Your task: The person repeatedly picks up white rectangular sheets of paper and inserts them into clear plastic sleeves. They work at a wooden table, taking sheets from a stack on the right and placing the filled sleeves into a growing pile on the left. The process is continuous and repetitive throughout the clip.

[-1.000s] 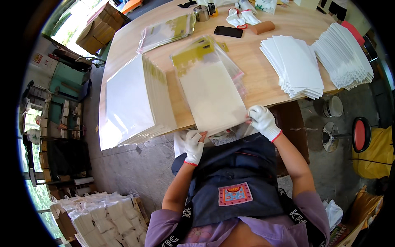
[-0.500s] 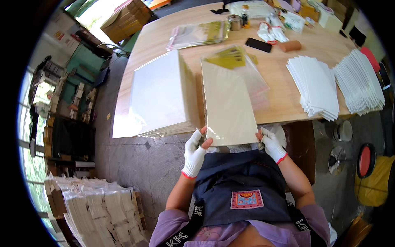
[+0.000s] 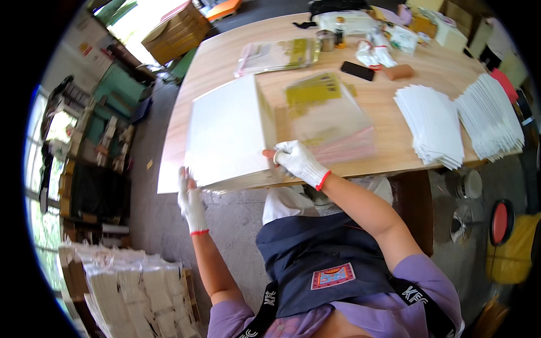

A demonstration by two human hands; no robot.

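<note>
A tall stack of pale boards in clear plastic sleeves [image 3: 228,132] stands at the table's near left edge. Beside its near left corner is my left hand [image 3: 193,207], in a white fingerless glove with a red cuff, fingers stretched upward and apart. My right hand [image 3: 300,162], gloved alike, is at the stack's near right edge, its bare fingertips bent over the rim of the top board. The grip there is partly hidden. Just right of the stack lies a pile of clear plastic sleeves with a yellow-green printed band [image 3: 316,101].
White folded sheets lie in two fanned stacks [image 3: 429,127] [image 3: 489,115] at the table's right. Farther back are more sleeves [image 3: 276,56], a black phone [image 3: 358,70], a brown roll [image 3: 398,71], a jar [image 3: 325,40] and spare gloves [image 3: 375,55]. Wrapped bundles [image 3: 135,287] stand lower left.
Both hands have moved left with the sleeved board, from in front of the sleeve pile to the stack. The board now lies on the stack, and the sleeve pile is uncovered.
</note>
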